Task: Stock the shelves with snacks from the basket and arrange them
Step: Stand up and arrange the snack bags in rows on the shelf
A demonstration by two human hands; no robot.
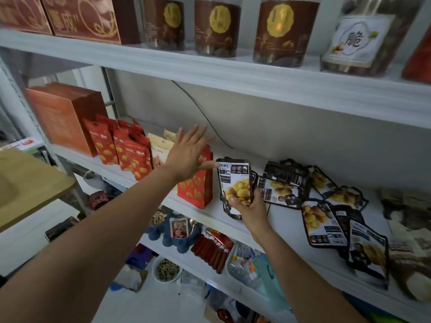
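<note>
My right hand [250,206] grips the lower end of a black snack pouch [234,180] with yellow chestnuts printed on it and holds it upright at the front of the middle shelf [221,216]. My left hand [189,155] is spread flat with straight fingers against the upper side of a red snack bag [198,185] that stands just left of the pouch. Several more black pouches [326,206] lie scattered flat on the shelf to the right. No basket is in view.
Red bags [127,150] and an orange box [63,117] stand at the shelf's left. Brown jars [217,26] line the shelf above. Below are a blue tray [172,229], red packets [212,250] and a plastic bin [247,266]. A wooden surface [28,180] juts in at left.
</note>
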